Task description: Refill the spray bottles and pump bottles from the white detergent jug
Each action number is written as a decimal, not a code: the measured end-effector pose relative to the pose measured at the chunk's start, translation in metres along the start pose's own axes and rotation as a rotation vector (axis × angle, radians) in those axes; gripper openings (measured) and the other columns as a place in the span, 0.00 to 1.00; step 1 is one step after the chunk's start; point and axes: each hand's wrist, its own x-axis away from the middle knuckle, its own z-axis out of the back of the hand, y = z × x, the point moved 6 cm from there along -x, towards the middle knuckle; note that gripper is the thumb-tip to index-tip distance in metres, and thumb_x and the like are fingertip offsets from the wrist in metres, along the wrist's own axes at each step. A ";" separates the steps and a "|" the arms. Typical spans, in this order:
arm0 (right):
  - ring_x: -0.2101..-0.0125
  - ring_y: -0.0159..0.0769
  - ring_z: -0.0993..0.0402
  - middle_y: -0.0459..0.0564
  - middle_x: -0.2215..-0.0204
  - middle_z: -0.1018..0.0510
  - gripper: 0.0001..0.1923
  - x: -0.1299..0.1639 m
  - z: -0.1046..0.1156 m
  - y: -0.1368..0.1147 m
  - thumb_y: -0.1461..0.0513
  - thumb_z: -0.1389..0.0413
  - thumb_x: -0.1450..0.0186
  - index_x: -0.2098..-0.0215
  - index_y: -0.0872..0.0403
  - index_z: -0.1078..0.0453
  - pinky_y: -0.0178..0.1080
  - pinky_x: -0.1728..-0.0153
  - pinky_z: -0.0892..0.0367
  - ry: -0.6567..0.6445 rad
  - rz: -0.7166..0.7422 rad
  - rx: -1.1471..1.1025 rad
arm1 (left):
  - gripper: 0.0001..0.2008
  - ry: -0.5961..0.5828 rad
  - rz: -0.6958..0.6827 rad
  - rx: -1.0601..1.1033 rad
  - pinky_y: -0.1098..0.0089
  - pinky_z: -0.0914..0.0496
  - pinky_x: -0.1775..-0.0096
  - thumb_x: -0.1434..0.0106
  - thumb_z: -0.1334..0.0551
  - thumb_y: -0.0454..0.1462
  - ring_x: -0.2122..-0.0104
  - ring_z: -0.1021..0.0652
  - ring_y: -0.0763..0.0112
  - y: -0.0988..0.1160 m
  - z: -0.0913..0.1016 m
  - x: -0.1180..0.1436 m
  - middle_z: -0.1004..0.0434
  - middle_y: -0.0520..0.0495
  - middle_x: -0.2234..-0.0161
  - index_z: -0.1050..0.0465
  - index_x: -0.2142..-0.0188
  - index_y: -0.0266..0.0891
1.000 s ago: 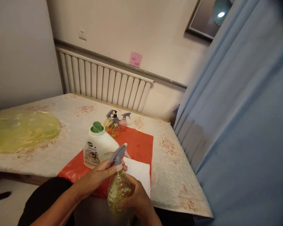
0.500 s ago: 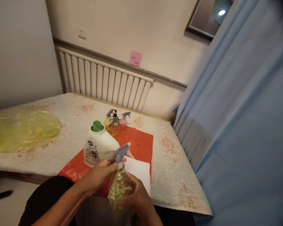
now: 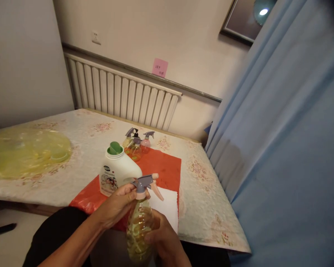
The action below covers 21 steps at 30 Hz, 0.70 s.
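Both hands are holding a clear spray bottle (image 3: 139, 226) of yellowish liquid just off the near edge of the surface (image 3: 206, 200): the left hand (image 3: 117, 205) is gripping its grey trigger head (image 3: 143, 183), the right hand (image 3: 163, 241) is wrapping the body. Just behind are lying a white cloth (image 3: 164, 205), a red mat (image 3: 163, 167) and a white detergent jug (image 3: 115, 172) with green cap

Both hands gripping spray bottle (image 3: 139, 226), detergent jug (image 3: 117, 172) behind

Four spray bottles (image 3: 139, 222), one detergent jug (image 3: 115, 170), one white cloth (image 3: 165, 205).
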 end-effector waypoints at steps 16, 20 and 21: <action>0.68 0.38 0.26 0.48 0.68 0.20 0.35 0.002 0.003 -0.008 0.63 0.27 0.61 0.54 0.57 0.24 0.36 0.65 0.35 -0.019 0.060 -0.037 | 0.20 0.074 -0.081 -0.155 0.71 0.32 0.61 0.41 0.31 0.42 0.62 0.24 0.66 -0.005 -0.007 -0.001 0.22 0.49 0.64 0.25 0.50 0.41; 0.69 0.36 0.27 0.48 0.68 0.20 0.33 0.003 0.006 -0.004 0.64 0.27 0.61 0.56 0.58 0.23 0.34 0.67 0.36 0.003 0.052 -0.052 | 0.25 0.046 -0.061 -0.072 0.71 0.31 0.62 0.42 0.30 0.41 0.65 0.24 0.67 -0.005 -0.010 -0.001 0.22 0.47 0.64 0.28 0.45 0.40; 0.68 0.36 0.27 0.48 0.68 0.20 0.32 0.003 0.007 -0.003 0.64 0.27 0.61 0.56 0.58 0.23 0.34 0.67 0.36 0.011 0.053 -0.055 | 0.25 0.027 -0.046 -0.035 0.71 0.30 0.63 0.42 0.30 0.41 0.65 0.24 0.68 -0.006 -0.010 -0.001 0.22 0.47 0.64 0.28 0.46 0.40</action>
